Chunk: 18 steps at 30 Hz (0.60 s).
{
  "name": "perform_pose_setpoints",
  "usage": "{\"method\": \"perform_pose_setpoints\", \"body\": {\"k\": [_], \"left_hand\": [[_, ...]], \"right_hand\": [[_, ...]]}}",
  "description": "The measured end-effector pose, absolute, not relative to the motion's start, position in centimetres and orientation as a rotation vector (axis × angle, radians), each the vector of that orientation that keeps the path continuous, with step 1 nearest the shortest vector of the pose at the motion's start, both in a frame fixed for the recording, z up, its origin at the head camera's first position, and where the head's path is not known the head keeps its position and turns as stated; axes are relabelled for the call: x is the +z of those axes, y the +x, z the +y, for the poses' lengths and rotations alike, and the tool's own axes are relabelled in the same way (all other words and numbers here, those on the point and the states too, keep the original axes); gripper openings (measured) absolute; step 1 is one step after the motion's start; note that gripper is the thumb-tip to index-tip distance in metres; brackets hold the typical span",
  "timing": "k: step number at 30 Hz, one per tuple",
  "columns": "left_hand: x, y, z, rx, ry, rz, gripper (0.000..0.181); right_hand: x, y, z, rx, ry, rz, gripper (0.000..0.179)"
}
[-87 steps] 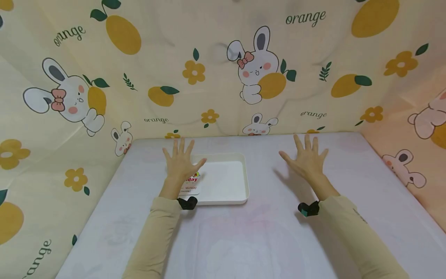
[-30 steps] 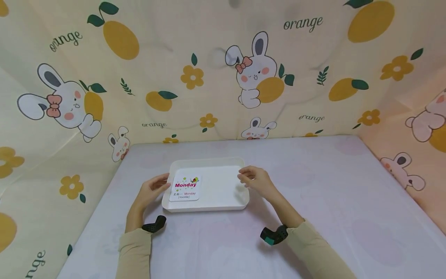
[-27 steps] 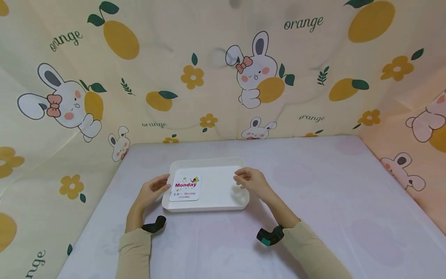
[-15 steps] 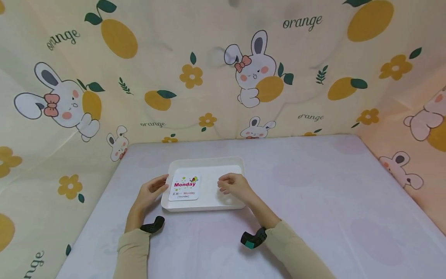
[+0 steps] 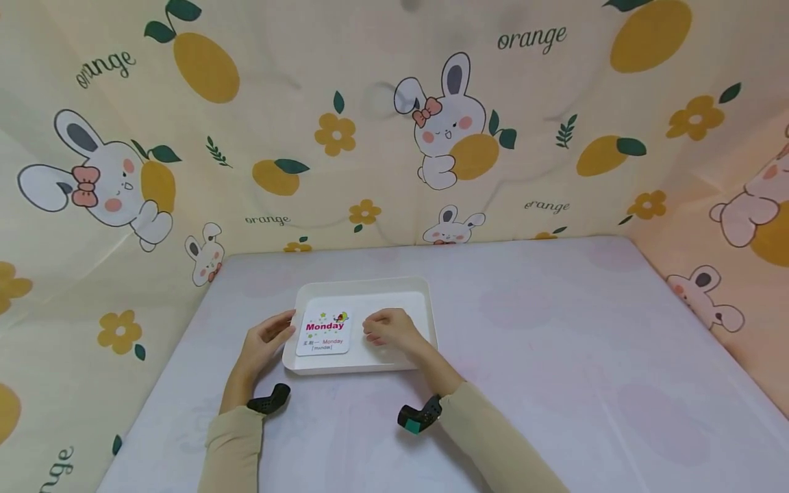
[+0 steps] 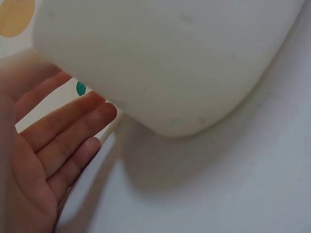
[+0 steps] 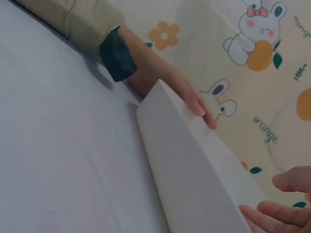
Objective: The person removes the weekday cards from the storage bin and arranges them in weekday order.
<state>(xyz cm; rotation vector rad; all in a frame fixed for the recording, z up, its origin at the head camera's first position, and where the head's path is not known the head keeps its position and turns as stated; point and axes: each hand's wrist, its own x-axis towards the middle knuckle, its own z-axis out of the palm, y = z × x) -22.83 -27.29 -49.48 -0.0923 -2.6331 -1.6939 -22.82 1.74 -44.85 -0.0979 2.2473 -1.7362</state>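
A shallow white tray (image 5: 364,368) sits on the table. On its left side lies a square white card (image 5: 323,334) printed with "Monday", Chinese characters and a small coloured picture. My left hand (image 5: 259,346) is at the tray's left end, thumb and fingertips right at the rim; the left wrist view shows its fingers (image 6: 73,131) gently bent against the outer wall. Over the middle of the tray, just right of the card, hovers my right hand (image 5: 394,330). Its fingers are loosely bent, and in the right wrist view a gap separates thumb (image 7: 294,179) from fingers, with nothing between.
A pale cloth covers the table (image 5: 542,342). Behind and at both sides rise cream fabric walls (image 5: 370,82) printed with rabbits, oranges and flowers. Black wrist mounts (image 5: 419,414) sit at both cuffs.
Both hands were spread above the table at first, then came down to the tray's two ends. My right hand has since moved left across the tray toward the card; my left stays at the rim.
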Motion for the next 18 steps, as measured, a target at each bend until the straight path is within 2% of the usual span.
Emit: {"method": "perform_pose_setpoints", "body": {"k": [18], "left_hand": [[-49.5,-23.0,-27.4,-1.728,-0.076,-2.647,0.050]], "right_hand": [[-45.6,-24.2,-1.1,-1.798,0.157,2.079,0.024]]}}
